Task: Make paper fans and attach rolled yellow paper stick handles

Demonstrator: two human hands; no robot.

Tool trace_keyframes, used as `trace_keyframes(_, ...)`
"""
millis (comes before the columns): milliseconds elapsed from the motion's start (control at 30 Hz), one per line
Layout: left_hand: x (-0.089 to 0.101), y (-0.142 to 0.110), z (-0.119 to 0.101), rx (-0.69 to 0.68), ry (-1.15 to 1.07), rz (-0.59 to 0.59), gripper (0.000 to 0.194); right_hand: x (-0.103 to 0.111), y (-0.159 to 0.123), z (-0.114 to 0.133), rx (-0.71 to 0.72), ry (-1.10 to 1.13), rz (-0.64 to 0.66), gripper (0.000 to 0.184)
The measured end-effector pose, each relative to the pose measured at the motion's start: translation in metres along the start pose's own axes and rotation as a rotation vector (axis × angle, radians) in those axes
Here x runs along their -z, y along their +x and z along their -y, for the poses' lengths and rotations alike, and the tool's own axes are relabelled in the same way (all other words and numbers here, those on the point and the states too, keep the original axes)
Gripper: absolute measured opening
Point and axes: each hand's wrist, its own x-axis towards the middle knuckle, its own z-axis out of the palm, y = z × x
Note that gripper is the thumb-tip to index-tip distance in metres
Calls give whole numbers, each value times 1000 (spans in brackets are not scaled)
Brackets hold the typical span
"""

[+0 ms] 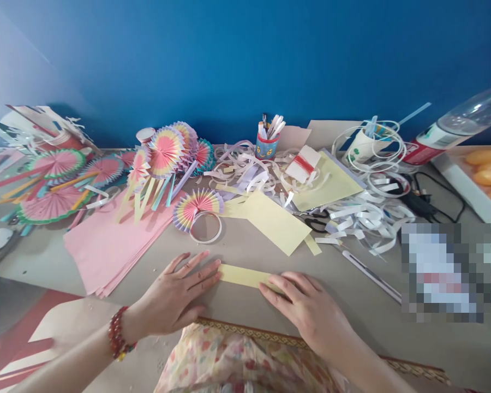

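One yellow strip [245,277], cluttered table [245,245]; blue wall [245,60]

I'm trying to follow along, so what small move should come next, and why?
Probably slide the right hand along the yellow strip to press it flat, since it lies on the table with the left hand at one end and the right hand over the other.

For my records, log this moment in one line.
left hand: at yellow paper strip's left end | right hand: at its right end | strip: on table
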Motion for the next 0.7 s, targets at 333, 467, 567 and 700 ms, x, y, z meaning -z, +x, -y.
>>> trace_keyframes(333,13,32,-42,-67,-1,-250,85,0,2,-1,40,6,-9,48)
trace_keyframes(467,9,50,-48,-166,-53,-156,92,-1,1,1,18,-1,0,46)
trace_keyframes(567,-4,53,-45,-194,-125,-63,100,-1,1,2,-2,-4,-5,49)
trace_keyframes(700,-10,47,-41,-146,-192,-9,100,2,1,3,-12,8,4,55)
